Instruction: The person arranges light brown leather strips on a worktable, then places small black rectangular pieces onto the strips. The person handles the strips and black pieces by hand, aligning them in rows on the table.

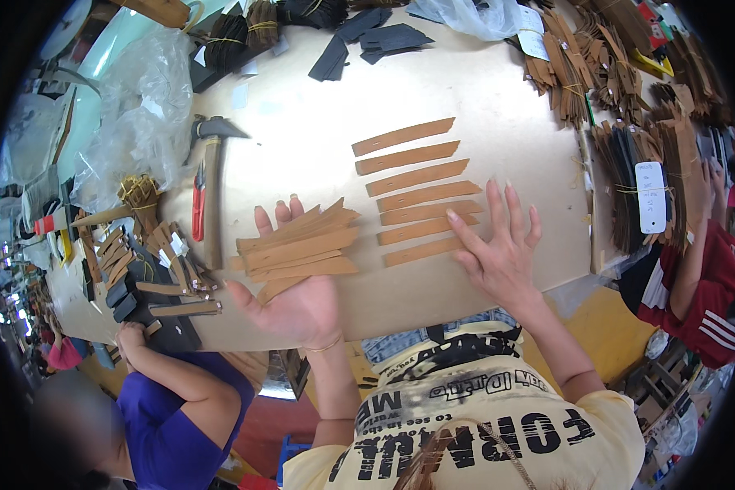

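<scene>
Lying flat by the right hand [506, 249] are seven brown strips [429, 196].

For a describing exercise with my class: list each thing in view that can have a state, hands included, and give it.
Left hand: open, palm up
Right hand: open, fingers spread
Tan strips on the left palm: loosely stacked, fanned
Laid-out tan strips: flat, in a rough column
Hammer: lying down, unheld
Red-handled tool: lying down; open or shut unclear
Clear plastic bag: crumpled
Black pieces: loose, overlapping
Tagged bundle: tied

Free table [302, 114] beyond brown strips [416, 178], hammer [211, 196] left, bundles [679, 163] right
</scene>
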Demonstrator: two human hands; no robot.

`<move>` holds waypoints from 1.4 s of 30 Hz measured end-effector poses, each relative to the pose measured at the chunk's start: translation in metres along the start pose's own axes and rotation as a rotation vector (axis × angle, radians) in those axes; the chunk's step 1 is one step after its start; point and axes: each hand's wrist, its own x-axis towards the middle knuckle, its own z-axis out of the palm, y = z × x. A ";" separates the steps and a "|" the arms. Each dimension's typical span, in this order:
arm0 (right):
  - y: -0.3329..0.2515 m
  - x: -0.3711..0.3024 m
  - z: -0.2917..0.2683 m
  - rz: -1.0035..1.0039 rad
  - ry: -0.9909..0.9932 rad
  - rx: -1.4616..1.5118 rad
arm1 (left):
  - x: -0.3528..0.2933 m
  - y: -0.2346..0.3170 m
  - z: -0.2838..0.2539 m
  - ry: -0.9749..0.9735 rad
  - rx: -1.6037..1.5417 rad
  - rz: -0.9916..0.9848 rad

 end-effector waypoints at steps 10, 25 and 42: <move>0.007 0.007 -0.004 -0.055 -0.021 0.051 | -0.001 0.002 0.001 -0.038 0.039 -0.008; -0.015 0.043 0.001 -0.203 -0.073 0.154 | -0.004 0.001 0.001 0.042 -0.097 -0.023; -0.020 0.111 0.006 -0.204 -0.080 0.259 | 0.001 0.002 0.001 -0.007 -0.012 -0.015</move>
